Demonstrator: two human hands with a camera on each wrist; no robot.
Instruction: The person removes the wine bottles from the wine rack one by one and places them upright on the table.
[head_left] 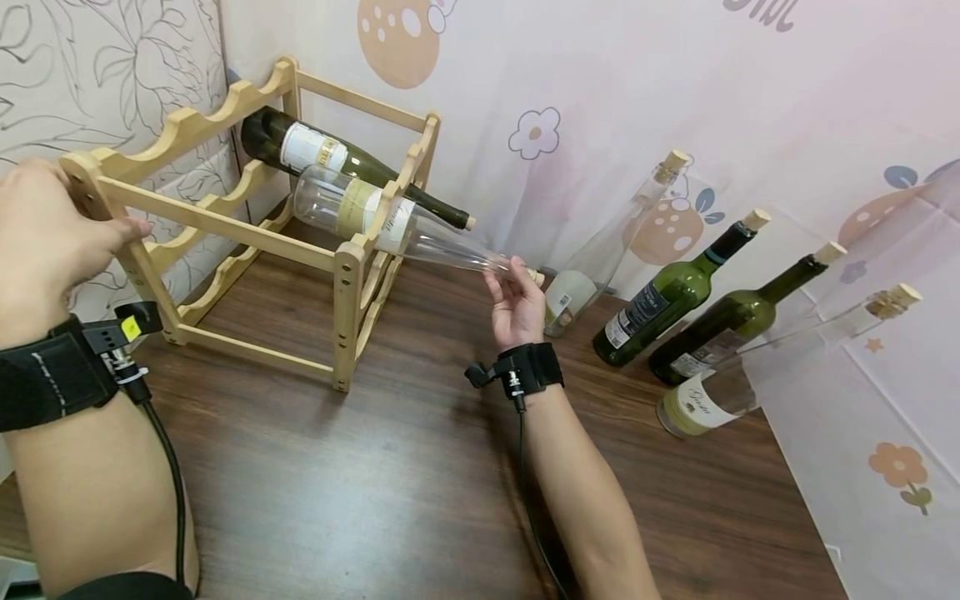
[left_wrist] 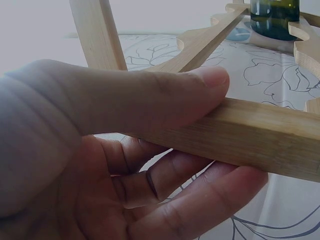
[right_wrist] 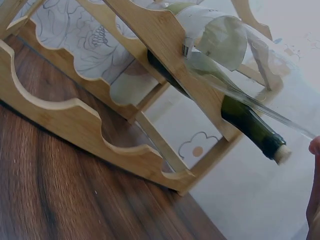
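Observation:
A wooden wine rack [head_left: 225,227] stands on the dark wood table. My left hand [head_left: 52,229] grips its near left corner; in the left wrist view the thumb [left_wrist: 200,82] lies over a wooden bar [left_wrist: 260,135] and the fingers curl beneath. With my right hand [head_left: 519,312] I hold the neck of a clear glass bottle [head_left: 450,246], close to its cork. That bottle slants through the rack, its labelled body over the front scalloped rail. Beside it, a dark green wine bottle [head_left: 311,148] rests in the rack, its corked neck [right_wrist: 252,127] poking out past the rail.
To the right stand a clear corked bottle [head_left: 573,292], a green bottle [head_left: 656,308], a darker green bottle [head_left: 723,321] and another clear bottle [head_left: 701,404]. Patterned cloth [head_left: 570,75] hangs behind them. A cable [head_left: 522,467] trails from my right wrist across the table [head_left: 337,492].

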